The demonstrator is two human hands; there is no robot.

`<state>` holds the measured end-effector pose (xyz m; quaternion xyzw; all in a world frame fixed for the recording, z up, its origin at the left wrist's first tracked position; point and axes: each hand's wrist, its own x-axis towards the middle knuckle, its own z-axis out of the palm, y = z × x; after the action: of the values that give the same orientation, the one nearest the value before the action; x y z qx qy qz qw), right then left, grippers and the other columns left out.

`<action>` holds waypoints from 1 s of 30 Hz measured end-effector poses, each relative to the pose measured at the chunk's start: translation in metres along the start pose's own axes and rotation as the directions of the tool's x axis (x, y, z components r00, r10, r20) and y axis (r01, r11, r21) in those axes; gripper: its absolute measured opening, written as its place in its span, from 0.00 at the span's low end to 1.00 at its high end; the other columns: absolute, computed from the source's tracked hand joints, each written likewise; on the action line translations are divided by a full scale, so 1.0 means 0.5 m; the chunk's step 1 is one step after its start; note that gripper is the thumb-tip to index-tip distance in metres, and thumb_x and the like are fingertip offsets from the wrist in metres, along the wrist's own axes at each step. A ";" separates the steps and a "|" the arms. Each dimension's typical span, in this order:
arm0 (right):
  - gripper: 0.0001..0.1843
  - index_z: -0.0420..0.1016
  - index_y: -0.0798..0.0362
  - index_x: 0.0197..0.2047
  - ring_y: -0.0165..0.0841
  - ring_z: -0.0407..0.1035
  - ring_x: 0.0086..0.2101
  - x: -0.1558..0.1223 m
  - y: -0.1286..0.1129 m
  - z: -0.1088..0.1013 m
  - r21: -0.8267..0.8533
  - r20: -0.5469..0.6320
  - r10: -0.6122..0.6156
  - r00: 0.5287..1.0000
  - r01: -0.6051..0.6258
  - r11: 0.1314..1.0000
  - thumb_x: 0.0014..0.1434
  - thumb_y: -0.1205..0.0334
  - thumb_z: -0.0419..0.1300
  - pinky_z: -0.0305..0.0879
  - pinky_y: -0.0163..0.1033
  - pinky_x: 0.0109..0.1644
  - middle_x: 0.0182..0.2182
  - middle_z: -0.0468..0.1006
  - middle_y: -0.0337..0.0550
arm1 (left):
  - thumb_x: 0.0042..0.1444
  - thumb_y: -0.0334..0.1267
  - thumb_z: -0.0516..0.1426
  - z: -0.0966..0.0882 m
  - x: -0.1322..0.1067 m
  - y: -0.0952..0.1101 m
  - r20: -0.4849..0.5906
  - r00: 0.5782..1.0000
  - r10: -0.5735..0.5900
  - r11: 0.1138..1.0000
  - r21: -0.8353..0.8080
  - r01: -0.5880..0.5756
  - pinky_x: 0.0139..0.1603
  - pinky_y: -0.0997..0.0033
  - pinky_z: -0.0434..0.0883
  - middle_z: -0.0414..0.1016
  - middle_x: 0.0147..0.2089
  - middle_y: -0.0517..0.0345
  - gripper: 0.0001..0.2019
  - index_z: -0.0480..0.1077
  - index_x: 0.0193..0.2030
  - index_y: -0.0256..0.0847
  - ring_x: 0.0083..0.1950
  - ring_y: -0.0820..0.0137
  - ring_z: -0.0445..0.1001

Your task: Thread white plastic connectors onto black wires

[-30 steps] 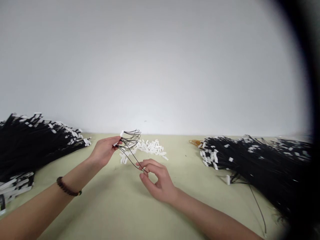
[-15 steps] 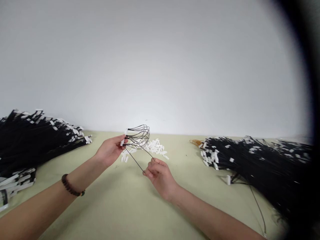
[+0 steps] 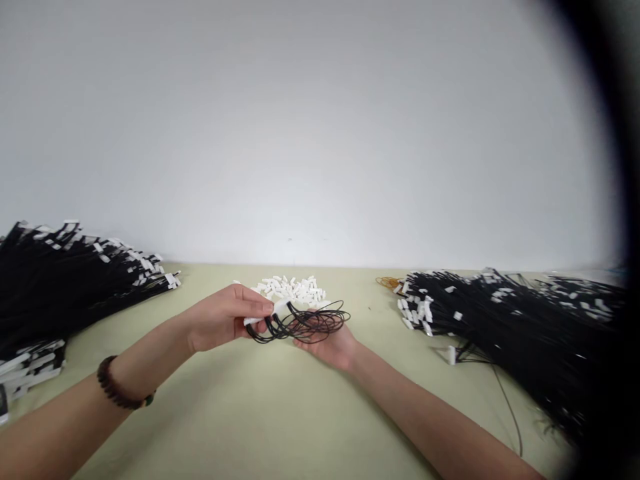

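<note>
My left hand (image 3: pixel 227 319) pinches a white plastic connector (image 3: pixel 283 308) between thumb and fingers; its middle is covered by the fingertips. Many thin black wires come out of the connector, curve round below it and trail right in a loose bundle of loops (image 3: pixel 320 325). Behind and under those loops is my right hand (image 3: pixel 336 348), its fingers stretched out toward the left and partly hidden by the wires. It appears to touch the loops without closing on them. On the table just beyond the hands lies a pile of small white connectors (image 3: pixel 295 288).
A large heap of black wire harnesses with white connectors (image 3: pixel 65 287) lies at the left. Another such heap (image 3: pixel 480 320) fills the right, with one connector (image 3: pixel 452 355) sticking out in front. Tan wire (image 3: pixel 387 283) sits beside it. A pale wall (image 3: pixel 320 133) rises behind the green table (image 3: pixel 240 413).
The connector has turned from upright to nearly level, and the wire loops have swung to the right and down. My right hand has opened from its pinch on a wire and moved under the loops.
</note>
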<state>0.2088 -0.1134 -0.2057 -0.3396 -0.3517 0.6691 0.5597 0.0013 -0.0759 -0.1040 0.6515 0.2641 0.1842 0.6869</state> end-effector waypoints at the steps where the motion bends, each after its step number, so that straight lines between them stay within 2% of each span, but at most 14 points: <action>1: 0.10 0.67 0.57 0.35 0.32 0.68 0.34 -0.001 -0.009 -0.010 -0.076 0.033 0.012 0.999 -0.009 0.997 0.51 0.62 0.50 0.63 0.39 0.40 0.32 0.72 0.47 | 0.44 0.39 0.59 -0.001 -0.004 0.005 -0.011 1.000 0.014 0.994 0.113 -0.013 0.23 0.76 0.56 0.67 0.22 0.52 0.09 0.73 0.21 0.34 0.25 0.74 0.61; 4: 0.15 0.68 0.57 0.39 0.31 0.68 0.30 0.001 -0.050 -0.053 -0.419 -0.101 -0.013 0.995 -0.031 0.907 0.45 0.67 0.56 0.64 0.38 0.34 0.30 0.73 0.47 | 0.43 0.43 0.58 -0.012 -0.006 0.013 -0.123 0.984 0.129 0.921 0.383 -0.073 0.24 0.75 0.57 0.70 0.24 0.50 0.11 0.74 0.21 0.36 0.27 0.71 0.62; 6: 0.18 0.68 0.57 0.40 0.29 0.66 0.24 0.000 -0.086 -0.072 -0.575 -0.268 -0.151 0.952 -0.033 0.817 0.42 0.69 0.58 0.62 0.34 0.27 0.26 0.71 0.44 | 0.43 0.44 0.58 -0.024 -0.001 0.009 -0.206 0.963 0.173 0.881 0.469 -0.058 0.25 0.74 0.58 0.71 0.25 0.50 0.12 0.74 0.23 0.37 0.28 0.69 0.63; 8: 0.17 0.68 0.56 0.41 0.25 0.61 0.20 -0.008 -0.119 -0.066 -0.651 -0.333 -0.313 0.889 0.023 0.759 0.44 0.67 0.57 0.56 0.30 0.22 0.22 0.68 0.39 | 0.44 0.45 0.57 -0.031 0.008 0.000 -0.274 0.940 0.205 0.855 0.518 -0.036 0.25 0.74 0.56 0.70 0.24 0.51 0.13 0.74 0.22 0.37 0.26 0.70 0.62; 10: 0.17 0.68 0.55 0.43 0.23 0.57 0.18 -0.026 -0.136 -0.028 -0.727 -0.279 -0.413 0.867 0.091 0.681 0.48 0.61 0.57 0.52 0.28 0.19 0.21 0.67 0.38 | 0.44 0.45 0.56 -0.028 0.015 -0.014 -0.294 0.913 0.284 0.814 0.576 -0.068 0.24 0.74 0.54 0.69 0.23 0.54 0.12 0.73 0.21 0.38 0.23 0.72 0.60; 11: 0.19 0.67 0.54 0.45 0.23 0.57 0.17 -0.037 -0.137 0.000 -0.771 -0.209 -0.420 0.883 0.115 0.626 0.49 0.57 0.56 0.51 0.28 0.18 0.20 0.67 0.38 | 0.45 0.43 0.56 -0.022 0.017 -0.021 -0.279 0.892 0.355 0.776 0.621 -0.115 0.24 0.74 0.53 0.67 0.22 0.55 0.11 0.72 0.20 0.39 0.23 0.72 0.59; 14: 0.26 0.59 0.50 0.54 0.24 0.60 0.16 -0.070 -0.109 0.089 -0.840 0.036 -0.316 0.948 0.200 0.504 0.53 0.50 0.53 0.54 0.29 0.18 0.21 0.70 0.38 | 0.47 0.38 0.54 0.010 0.019 -0.046 -0.144 0.789 0.597 0.563 0.776 -0.285 0.30 0.73 0.54 0.66 0.22 0.56 0.08 0.72 0.23 0.41 0.27 0.70 0.60; 16: 0.21 0.63 0.51 0.49 0.25 0.63 0.17 -0.080 -0.081 0.124 -0.869 0.145 -0.299 0.943 0.266 0.417 0.55 0.49 0.49 0.56 0.30 0.20 0.22 0.71 0.38 | 0.48 0.35 0.53 0.033 0.020 -0.059 -0.046 0.739 0.672 0.433 0.834 -0.343 0.34 0.71 0.56 0.67 0.26 0.54 0.07 0.73 0.27 0.42 0.31 0.68 0.61; 18: 0.18 0.67 0.53 0.40 0.26 0.65 0.20 -0.078 -0.060 0.132 -0.895 0.180 -0.349 0.920 0.300 0.330 0.56 0.49 0.48 0.57 0.30 0.22 0.21 0.71 0.38 | 0.49 0.35 0.53 0.044 0.024 -0.065 -0.004 0.763 0.646 0.436 0.823 -0.365 0.36 0.70 0.57 0.69 0.29 0.53 0.07 0.73 0.29 0.42 0.34 0.67 0.63; 20: 0.17 0.67 0.54 0.33 0.27 0.67 0.21 -0.068 -0.053 0.116 -0.916 0.155 -0.412 0.898 0.287 0.281 0.56 0.48 0.48 0.57 0.30 0.23 0.20 0.71 0.38 | 0.48 0.38 0.54 0.032 0.034 -0.061 -0.067 0.836 0.545 0.598 0.729 -0.332 0.37 0.70 0.59 0.70 0.30 0.53 0.07 0.73 0.30 0.42 0.34 0.66 0.64; 22: 0.17 0.66 0.54 0.29 0.28 0.67 0.21 -0.056 -0.055 0.090 -0.923 0.096 -0.446 0.890 0.247 0.294 0.56 0.48 0.48 0.56 0.29 0.22 0.19 0.71 0.38 | 0.46 0.40 0.57 -0.012 0.044 -0.048 -0.213 0.891 0.400 0.810 0.537 -0.236 0.37 0.70 0.61 0.71 0.32 0.54 0.09 0.72 0.34 0.40 0.35 0.66 0.66; 25: 0.18 0.63 0.55 0.24 0.28 0.67 0.19 -0.040 -0.066 0.048 -0.930 0.026 -0.484 0.875 0.198 0.309 0.56 0.50 0.48 0.55 0.29 0.21 0.18 0.71 0.38 | 0.45 0.38 0.58 -0.138 0.040 -0.015 -0.464 0.853 0.239 0.968 0.179 -0.174 0.36 0.70 0.63 0.69 0.29 0.55 0.11 0.69 0.36 0.36 0.32 0.69 0.66; 28: 0.17 0.60 0.55 0.22 0.26 0.66 0.18 -0.034 -0.071 0.024 -0.949 0.042 -0.531 0.846 0.201 0.244 0.56 0.52 0.48 0.56 0.29 0.22 0.17 0.70 0.37 | 0.51 0.32 0.52 -0.270 -0.012 0.034 -0.564 0.826 -0.010 0.979 -0.175 -0.108 0.33 0.67 0.65 0.63 0.23 0.56 0.08 0.62 0.25 0.30 0.30 0.71 0.65; 30: 0.17 0.60 0.54 0.23 0.26 0.65 0.17 -0.036 -0.069 0.026 -0.944 0.108 -0.503 0.857 0.247 0.219 0.57 0.53 0.47 0.55 0.29 0.22 0.18 0.70 0.37 | 0.56 0.30 0.46 -0.317 -0.070 0.072 -0.656 0.754 -0.033 0.905 -0.340 -0.256 0.33 0.60 0.65 0.64 0.28 0.52 0.09 0.62 0.29 0.26 0.36 0.66 0.65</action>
<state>0.2178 -0.1278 -0.1683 -0.5737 -0.6772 0.1410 0.4387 -0.1185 0.0327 -0.0658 0.4033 0.3997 0.4903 0.6612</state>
